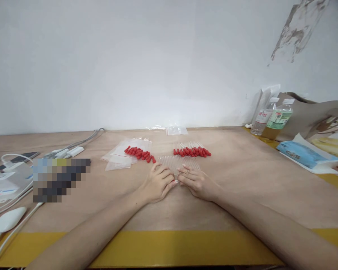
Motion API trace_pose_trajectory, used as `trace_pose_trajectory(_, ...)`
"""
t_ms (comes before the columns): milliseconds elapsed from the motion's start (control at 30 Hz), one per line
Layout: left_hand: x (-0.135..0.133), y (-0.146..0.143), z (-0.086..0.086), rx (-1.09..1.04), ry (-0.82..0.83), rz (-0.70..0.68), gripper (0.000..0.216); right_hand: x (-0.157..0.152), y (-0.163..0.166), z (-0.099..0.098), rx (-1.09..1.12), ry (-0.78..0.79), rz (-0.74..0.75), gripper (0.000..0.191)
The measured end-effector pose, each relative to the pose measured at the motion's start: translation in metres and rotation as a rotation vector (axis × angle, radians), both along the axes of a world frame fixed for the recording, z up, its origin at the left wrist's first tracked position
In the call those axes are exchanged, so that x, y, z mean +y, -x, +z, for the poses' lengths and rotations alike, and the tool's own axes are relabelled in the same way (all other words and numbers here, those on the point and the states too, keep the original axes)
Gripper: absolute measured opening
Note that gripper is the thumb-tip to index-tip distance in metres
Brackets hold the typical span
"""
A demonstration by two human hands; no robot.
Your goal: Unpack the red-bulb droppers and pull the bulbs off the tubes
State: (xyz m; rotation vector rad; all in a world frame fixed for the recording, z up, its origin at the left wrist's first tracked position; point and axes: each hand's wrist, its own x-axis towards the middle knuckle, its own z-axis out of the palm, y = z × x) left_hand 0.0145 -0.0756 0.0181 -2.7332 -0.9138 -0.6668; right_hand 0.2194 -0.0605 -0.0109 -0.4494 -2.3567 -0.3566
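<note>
Both my hands rest on the brown tabletop (242, 180) with fingertips meeting at a row of clear glass tubes (178, 162). My left hand (157, 183) lies with fingers curled, tips on the tubes' near ends. My right hand (195, 182) lies flat beside it, fingers stretched toward the left hand over the tubes. Beyond them lie a loose pile of red rubber caps (139, 153) on clear plastic bags (121, 157), and a row of tubes fitted with red caps (192, 151).
At the left are cables, chargers (64, 152) and a white device (6, 221). At the right stand two plastic bottles (270, 116), a tissue pack (305, 154) and a beige bag (315, 112). A yellow strip (169, 247) edges the table front.
</note>
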Motion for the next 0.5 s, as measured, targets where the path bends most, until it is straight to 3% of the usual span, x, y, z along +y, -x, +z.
trace_pose_trajectory(333,-0.004,0.001,0.001,-0.045,0.238,-0.025,0.033,-0.005,-0.005,0.009,-0.096,-0.204,0.04,0.023)
trace_pose_trajectory(500,-0.006,0.004,0.0,-0.047,0.266,-0.042,0.032,-0.007,-0.014,0.013,-0.123,-0.239,0.059,0.028)
